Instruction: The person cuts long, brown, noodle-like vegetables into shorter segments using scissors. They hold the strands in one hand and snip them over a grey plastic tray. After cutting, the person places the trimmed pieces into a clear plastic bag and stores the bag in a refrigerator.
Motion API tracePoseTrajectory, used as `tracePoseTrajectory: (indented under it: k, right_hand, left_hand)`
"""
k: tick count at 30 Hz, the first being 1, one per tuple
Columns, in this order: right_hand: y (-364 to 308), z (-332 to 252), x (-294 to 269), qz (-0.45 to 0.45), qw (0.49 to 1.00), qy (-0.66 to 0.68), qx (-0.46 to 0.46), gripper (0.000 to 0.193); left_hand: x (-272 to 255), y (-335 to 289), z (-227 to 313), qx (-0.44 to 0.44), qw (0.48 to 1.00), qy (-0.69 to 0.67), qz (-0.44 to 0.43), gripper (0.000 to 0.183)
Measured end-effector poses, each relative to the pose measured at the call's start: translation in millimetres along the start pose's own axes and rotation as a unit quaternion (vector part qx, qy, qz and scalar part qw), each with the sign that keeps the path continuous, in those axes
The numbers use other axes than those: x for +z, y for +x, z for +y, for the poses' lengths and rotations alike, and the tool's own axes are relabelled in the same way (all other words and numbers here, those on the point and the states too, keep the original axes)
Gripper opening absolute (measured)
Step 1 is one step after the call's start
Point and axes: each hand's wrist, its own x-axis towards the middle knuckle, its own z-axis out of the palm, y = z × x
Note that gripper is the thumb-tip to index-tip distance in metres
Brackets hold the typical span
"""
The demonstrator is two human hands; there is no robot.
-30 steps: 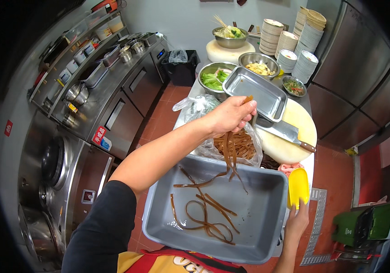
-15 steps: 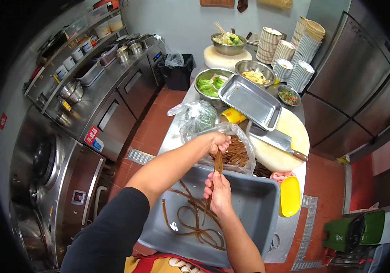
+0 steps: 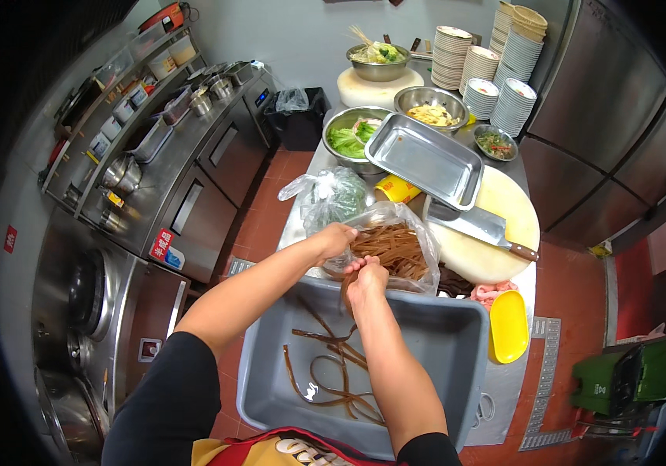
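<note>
A clear plastic bag [image 3: 427, 256] full of flat brown noodles [image 3: 395, 252] lies open at the far rim of a grey plastic tub [image 3: 442, 349]. At the bag's left edge is my left hand [image 3: 334, 239], its fingers closed on the plastic. My right hand [image 3: 367, 281] is just in front of the bag's mouth, palm turned up and fingers curled round a bunch of noodles whose ends hang over the tub rim. Several loose noodle strips [image 3: 325, 376] lie in loops on the tub's bottom.
Right of the bag, a cleaver [image 3: 473, 225] rests on a round cutting board [image 3: 504, 198], near a yellow oval dish [image 3: 509, 326]. Behind stand a steel tray [image 3: 426, 159], a bowl of lettuce [image 3: 352, 140] and stacked plates [image 3: 453, 70]. A knotted bag [image 3: 333, 198] sits at left.
My left hand has moved down and left, from the noodle strands to the bag's edge. My right hand has risen toward the bag, lifting the bunch away from the tub's bottom.
</note>
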Motion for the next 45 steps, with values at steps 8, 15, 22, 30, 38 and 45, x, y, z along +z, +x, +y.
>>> tracePoseTrajectory:
  k: [8,15,22,30,38,45]
  right_hand:
    - [-7.1,-6.5,4.0,-0.029,0.995,0.089,-0.044,0.022]
    - [18.8,-6.9,9.8,0.038,0.992,0.109,-0.059,0.027]
    - [5.5,8.5,21.2,0.018,0.999,-0.046,0.008,0.017]
    - [22.3,-10.1,7.1,-0.032,0.997,-0.068,0.021,0.023]
    - [-108.5,-103.3,-75.4,-0.244,0.916,-0.266,-0.174,0.037]
    - [-165.0,-195.6,-360.3,0.187,0.492,-0.726,-0.443,0.035]
  left_hand:
    - [24.7,16.1,27.2,-0.051,0.997,-0.048,-0.038,0.033]
    - [10.4,-14.4,-5.5,-0.067,0.978,-0.056,-0.192,0.04]
    - [-11.0,-35.6,-4.9,-0.051,0.965,0.21,-0.145,0.023]
    - [1.4,-24.7,17.4,-0.069,0.976,0.14,-0.152,0.025]
    - [-37.0,-7.5,5.8,-0.068,0.974,0.195,-0.097,0.029]
    - [-36.2,4.9,17.5,-0.049,0.967,0.227,-0.108,0.03]
